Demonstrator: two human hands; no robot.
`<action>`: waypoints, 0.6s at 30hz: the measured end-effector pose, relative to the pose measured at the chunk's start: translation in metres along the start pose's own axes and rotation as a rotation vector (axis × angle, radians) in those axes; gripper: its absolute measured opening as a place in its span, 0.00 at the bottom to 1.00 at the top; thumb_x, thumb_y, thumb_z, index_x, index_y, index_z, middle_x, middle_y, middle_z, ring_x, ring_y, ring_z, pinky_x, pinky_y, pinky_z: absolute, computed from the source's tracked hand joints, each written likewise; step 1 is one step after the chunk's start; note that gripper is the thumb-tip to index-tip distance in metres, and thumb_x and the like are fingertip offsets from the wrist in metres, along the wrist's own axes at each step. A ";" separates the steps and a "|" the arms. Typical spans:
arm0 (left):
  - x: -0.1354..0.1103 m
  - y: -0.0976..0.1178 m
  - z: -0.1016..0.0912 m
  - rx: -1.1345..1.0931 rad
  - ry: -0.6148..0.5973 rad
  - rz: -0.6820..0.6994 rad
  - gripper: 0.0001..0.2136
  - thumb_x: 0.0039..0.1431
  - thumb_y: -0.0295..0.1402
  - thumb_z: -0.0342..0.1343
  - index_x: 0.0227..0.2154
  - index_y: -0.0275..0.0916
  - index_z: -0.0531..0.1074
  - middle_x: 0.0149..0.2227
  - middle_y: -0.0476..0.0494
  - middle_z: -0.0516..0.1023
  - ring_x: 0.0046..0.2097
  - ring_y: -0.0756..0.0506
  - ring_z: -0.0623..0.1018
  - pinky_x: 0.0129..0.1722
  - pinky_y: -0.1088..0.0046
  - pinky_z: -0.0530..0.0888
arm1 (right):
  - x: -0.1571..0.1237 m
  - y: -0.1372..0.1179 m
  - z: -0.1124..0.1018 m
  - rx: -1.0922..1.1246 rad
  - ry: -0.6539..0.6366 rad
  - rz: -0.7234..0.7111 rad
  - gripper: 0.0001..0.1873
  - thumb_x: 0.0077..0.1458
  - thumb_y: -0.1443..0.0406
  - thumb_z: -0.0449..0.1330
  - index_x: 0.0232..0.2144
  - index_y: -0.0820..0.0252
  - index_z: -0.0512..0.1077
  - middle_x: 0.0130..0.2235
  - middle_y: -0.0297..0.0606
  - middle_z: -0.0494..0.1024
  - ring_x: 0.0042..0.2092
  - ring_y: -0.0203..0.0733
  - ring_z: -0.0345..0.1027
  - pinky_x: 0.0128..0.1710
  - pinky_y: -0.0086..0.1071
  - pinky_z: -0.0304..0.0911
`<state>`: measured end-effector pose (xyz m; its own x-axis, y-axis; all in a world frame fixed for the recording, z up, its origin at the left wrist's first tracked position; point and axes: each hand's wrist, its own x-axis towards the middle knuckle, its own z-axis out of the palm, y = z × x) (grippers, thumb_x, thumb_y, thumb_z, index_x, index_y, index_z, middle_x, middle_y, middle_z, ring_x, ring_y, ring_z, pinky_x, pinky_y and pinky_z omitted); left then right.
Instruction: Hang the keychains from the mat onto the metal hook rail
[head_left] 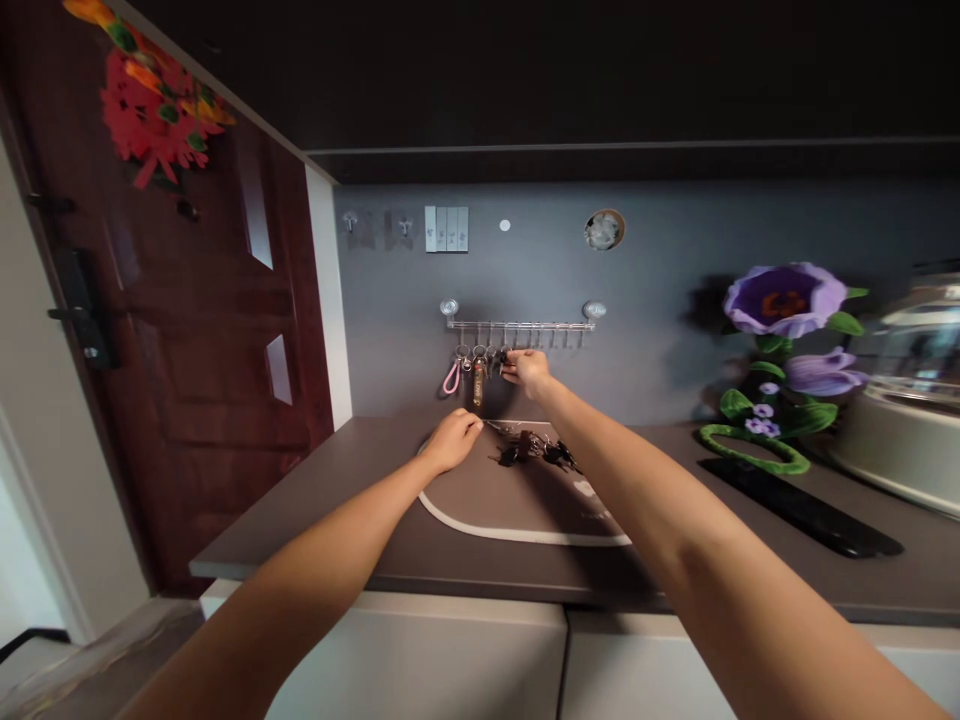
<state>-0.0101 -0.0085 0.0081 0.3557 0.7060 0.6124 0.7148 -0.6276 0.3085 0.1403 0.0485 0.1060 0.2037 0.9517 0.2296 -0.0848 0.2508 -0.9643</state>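
Note:
My right hand (529, 370) is closed on a bunch of keys (503, 361), held up against the clear hook rail (517, 326) on the wall. To its left hang other key rings, one with a pink strap (451, 378) and one with a brown and gold tag (478, 382). Over the left part of a brown mat with a pale border (480, 500), my left hand (452, 440) has its fingers curled in; what they hold, if anything, is hidden. More dark keys (558, 453) lie on the mat between my forearms.
A purple crocheted flower (784, 300) and a long black object (810, 510) are on the counter at right, beside a pale rounded appliance (900, 430). A dark shelf (600, 90) overhangs the counter. At left is a red-brown door (225, 400).

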 end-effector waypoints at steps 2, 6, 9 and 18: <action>-0.002 0.000 0.000 -0.004 -0.014 -0.006 0.12 0.57 0.32 0.42 0.30 0.37 0.71 0.32 0.43 0.71 0.37 0.47 0.70 0.39 0.72 0.66 | -0.001 -0.001 -0.001 -0.014 -0.019 -0.002 0.07 0.50 0.74 0.49 0.24 0.63 0.63 0.21 0.31 0.67 0.20 0.28 0.63 0.24 0.26 0.64; -0.004 -0.001 0.001 -0.020 -0.043 -0.038 0.11 0.56 0.32 0.44 0.33 0.36 0.71 0.33 0.43 0.71 0.36 0.48 0.71 0.38 0.72 0.67 | -0.009 -0.003 -0.005 -0.011 -0.060 0.005 0.08 0.49 0.76 0.48 0.23 0.63 0.62 0.20 0.30 0.66 0.20 0.27 0.63 0.26 0.26 0.63; -0.006 -0.002 0.001 0.004 -0.063 -0.057 0.12 0.56 0.32 0.44 0.35 0.36 0.71 0.35 0.41 0.72 0.35 0.48 0.71 0.39 0.71 0.67 | -0.015 -0.005 -0.009 -0.019 -0.078 0.017 0.07 0.48 0.77 0.49 0.24 0.63 0.62 0.21 0.30 0.67 0.21 0.27 0.63 0.27 0.26 0.64; 0.003 0.004 -0.007 0.140 -0.216 -0.081 0.11 0.53 0.30 0.47 0.37 0.34 0.71 0.37 0.41 0.74 0.36 0.48 0.72 0.38 0.75 0.67 | -0.037 -0.003 -0.025 -0.039 -0.166 0.018 0.05 0.46 0.76 0.52 0.26 0.63 0.64 0.24 0.33 0.70 0.23 0.28 0.64 0.29 0.27 0.62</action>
<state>-0.0106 -0.0109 0.0166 0.4039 0.8150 0.4156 0.8168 -0.5258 0.2374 0.1577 0.0077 0.0969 0.0381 0.9730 0.2275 -0.0479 0.2292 -0.9722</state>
